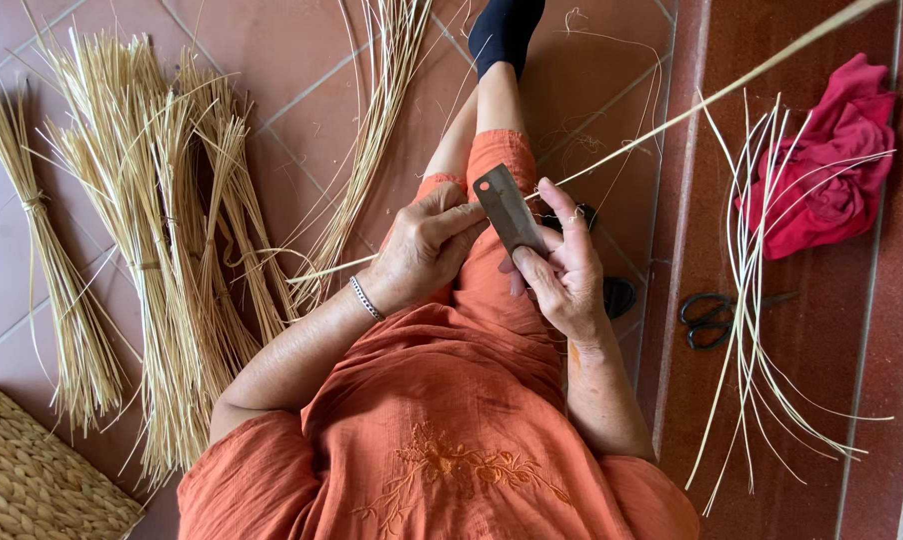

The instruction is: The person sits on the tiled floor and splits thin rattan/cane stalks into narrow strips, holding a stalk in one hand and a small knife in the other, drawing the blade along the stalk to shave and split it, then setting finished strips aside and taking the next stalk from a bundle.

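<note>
The right hand (564,268) is closed around a flat, rectangular grey metal blade (509,210), holding it upright over the lap with its edge set against a long, pale, stiff reed stalk (672,117). The left hand (424,250) pinches that stalk just left of the blade, fingers curled shut on it. The stalk runs slantwise, rising far up to the right of the blade and reaching out lower on its left.

To scrape or split well here, I judge the blade should stay at a shallow angle, with the stalk kept taut and drawn steadily, thumb clear of the edge.

Left of the blade, on the smooth reddish tiled floor (292,60), lie tied bundles of dry, straw-coloured stalks (162,250), frayed at the ends, and a coarse woven mat (27,480). Right of the blade lie thin, glossy pale peeled strips (747,300), black scissors (712,315) and a crumpled soft red cloth (832,160).
</note>
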